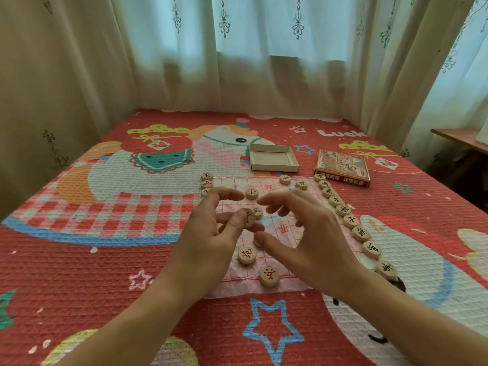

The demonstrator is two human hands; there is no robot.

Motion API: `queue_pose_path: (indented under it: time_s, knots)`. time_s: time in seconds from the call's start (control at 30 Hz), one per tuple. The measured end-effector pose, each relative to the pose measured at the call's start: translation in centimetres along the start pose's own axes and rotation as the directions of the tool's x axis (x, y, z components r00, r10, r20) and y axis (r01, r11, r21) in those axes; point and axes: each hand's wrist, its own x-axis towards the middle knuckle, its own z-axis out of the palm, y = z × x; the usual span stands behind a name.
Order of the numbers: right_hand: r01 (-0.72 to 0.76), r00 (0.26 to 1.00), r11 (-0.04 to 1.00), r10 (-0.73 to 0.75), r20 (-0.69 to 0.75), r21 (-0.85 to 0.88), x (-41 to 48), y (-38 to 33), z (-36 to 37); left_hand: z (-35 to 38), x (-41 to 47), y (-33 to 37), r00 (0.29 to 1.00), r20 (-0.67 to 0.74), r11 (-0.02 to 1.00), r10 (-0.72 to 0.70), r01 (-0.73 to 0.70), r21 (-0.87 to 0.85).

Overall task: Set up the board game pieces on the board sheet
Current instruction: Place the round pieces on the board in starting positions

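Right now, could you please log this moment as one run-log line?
left hand: pinches wooden piece | right hand: open above board sheet | row of pieces: lines sheet's right edge

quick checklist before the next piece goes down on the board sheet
1. Piece held firmly: ok. The left hand pinches a wooden piece between thumb and fingers.
2. Other hand free: ok. The right hand hovers over the sheet with fingers spread and holds nothing visible.
3. Sheet lying flat: not ok. The board sheet is wrinkled along its near edge.
4. Placed pieces in order: ok. The row of pieces runs along the sheet's right edge.
5. Target spot free: cannot tell. Both hands hide the middle of the sheet.
6. Box clear of play: ok. The box tray lies beyond the sheet, apart from it.
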Motion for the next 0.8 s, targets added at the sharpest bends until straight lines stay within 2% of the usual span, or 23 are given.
queue_pose_path:
  time_s: [0.23, 0.5, 0.8]
  knots:
    - [0.059, 0.998, 0.997, -0.058, -0.026, 0.05, -0.1, -0.4, 0.8, 0.6, -0.5, 0.4, 0.995, 0.097, 1.0, -0.002, 0.001, 0.004]
    - [0.02, 0.999, 0.999, -0.017, -0.049, 0.049, -0.4, -0.4, 0.3, -0.6, 0.8, -0.8, 0.997, -0.081, 1.0, -0.004, 0.005, 0.012]
    - [-0.019, 0.999, 0.999, 0.018, -0.036, -0.027, 1.1, 0.3, -0.1, -0.5, 0.5, -0.4, 0.997, -0.074, 1.0, 0.01, -0.011, -0.018]
